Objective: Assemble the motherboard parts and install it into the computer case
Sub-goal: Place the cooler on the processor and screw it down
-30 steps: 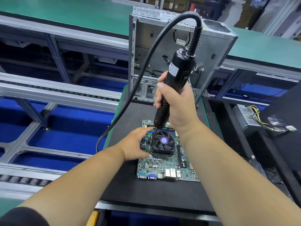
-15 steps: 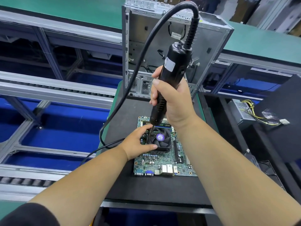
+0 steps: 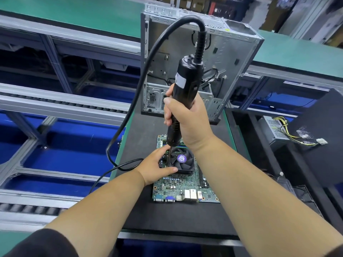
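Here, from the head camera, I see my right hand (image 3: 187, 123) wrapped round a black electric screwdriver (image 3: 182, 101), fingers (image 3: 168, 106) curled tight on its barrel, the tool standing nearly upright with its thick black cable (image 3: 141, 75) arching up from the top and looping down to the left. Its bit comes down at the near-left corner of the cooler fan (image 3: 182, 160), just beside my left hand's thumb; the very tip is too small for me to make out. My left hand (image 3: 156, 167) braces the fan from the left, thumb pressed along its near edge and the other fingers bent over its far-left corner, so the fan sits between them. The fan sits on the green motherboard (image 3: 178, 190), which lies flat on the dark mat of the surface (image 3: 144, 130), its port row turned toward me. Behind the board, at the far end of the mat, the open computer case (image 3: 219, 58) stands upright, well apart from both hands. Off to the right a grey power supply (image 3: 276, 130) with yellow and black wires rests in a dark bin. To the left run roller conveyor rails (image 3: 55, 106).
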